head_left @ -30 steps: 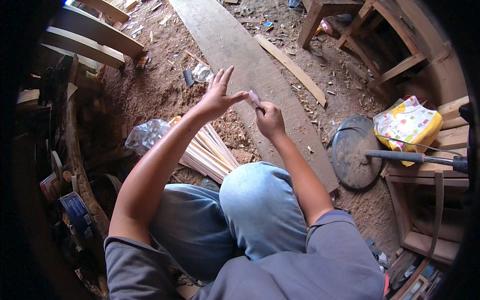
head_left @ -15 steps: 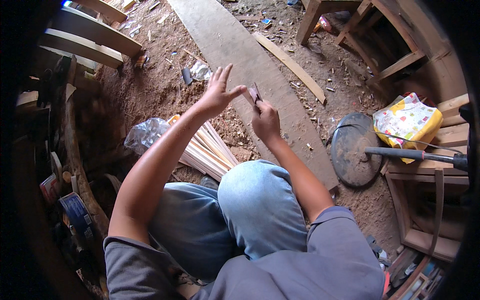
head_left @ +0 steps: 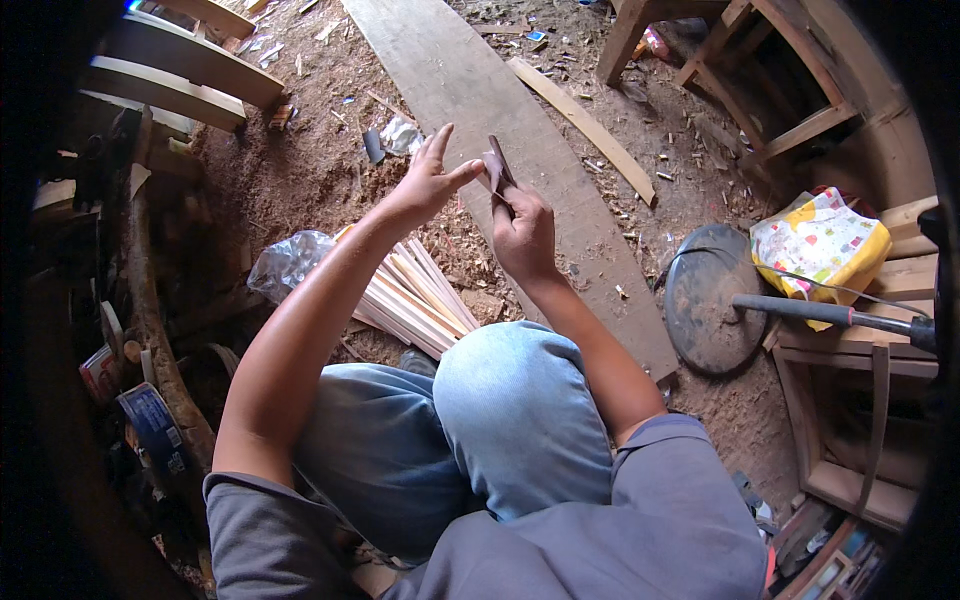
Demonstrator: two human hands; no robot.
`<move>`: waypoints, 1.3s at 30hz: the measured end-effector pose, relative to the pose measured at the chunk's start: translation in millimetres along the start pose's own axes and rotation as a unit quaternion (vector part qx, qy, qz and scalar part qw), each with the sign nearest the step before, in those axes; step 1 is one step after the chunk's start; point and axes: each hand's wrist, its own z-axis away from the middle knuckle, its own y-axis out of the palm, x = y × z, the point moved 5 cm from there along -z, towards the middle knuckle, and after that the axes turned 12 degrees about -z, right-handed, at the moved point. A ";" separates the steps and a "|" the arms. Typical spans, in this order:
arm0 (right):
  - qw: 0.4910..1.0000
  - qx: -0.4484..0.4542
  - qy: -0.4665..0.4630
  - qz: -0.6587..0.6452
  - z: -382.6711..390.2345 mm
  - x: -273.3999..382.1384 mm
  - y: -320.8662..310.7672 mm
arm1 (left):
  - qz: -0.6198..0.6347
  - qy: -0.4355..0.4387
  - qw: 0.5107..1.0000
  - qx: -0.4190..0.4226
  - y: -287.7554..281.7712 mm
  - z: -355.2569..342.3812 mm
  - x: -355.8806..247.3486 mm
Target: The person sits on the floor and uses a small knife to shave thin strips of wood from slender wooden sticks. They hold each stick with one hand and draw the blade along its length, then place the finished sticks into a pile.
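My right hand (head_left: pixel 524 232) is closed around a small folded brown sheet that looks like sandpaper (head_left: pixel 497 170), one flap standing up from the fingers. Just left of it my left hand (head_left: pixel 428 182) is open, fingers stretched up and apart, with the thumb reaching to the sheet's edge. I cannot tell whether the thumb touches it. Both hands are raised above a long wooden board (head_left: pixel 480 95) lying on the ground. A bundle of thin pale wooden strips (head_left: pixel 415 295) lies below my left forearm, in front of my knees.
A clear plastic bag (head_left: pixel 290 265) is by the strips. To the right are a dusty round black base with a pole (head_left: pixel 710 300), a yellow and white bag (head_left: pixel 825 250) and wooden frames (head_left: pixel 800 130). A loose slat (head_left: pixel 585 130) lies beyond the board; curved boards (head_left: pixel 190 60) stand far left.
My right hand has moved slightly left and turned, so the sandpaper now shows more of its folded side. My left hand has shifted a little left, its fingers still spread.
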 end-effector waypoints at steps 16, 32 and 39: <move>0.993 0.032 0.080 0.080 14.1 -23.8 -4.7 | 0.039 0.012 0.999 -0.002 2.7 -2.9 2.9; 0.938 0.072 0.298 0.160 10.9 -60.7 -5.4 | -0.001 -0.008 1.000 -0.005 5.3 -0.6 -6.4; 0.990 0.060 0.121 0.033 -1.3 -36.5 -8.1 | 0.025 0.010 1.000 -0.008 5.6 -7.1 0.7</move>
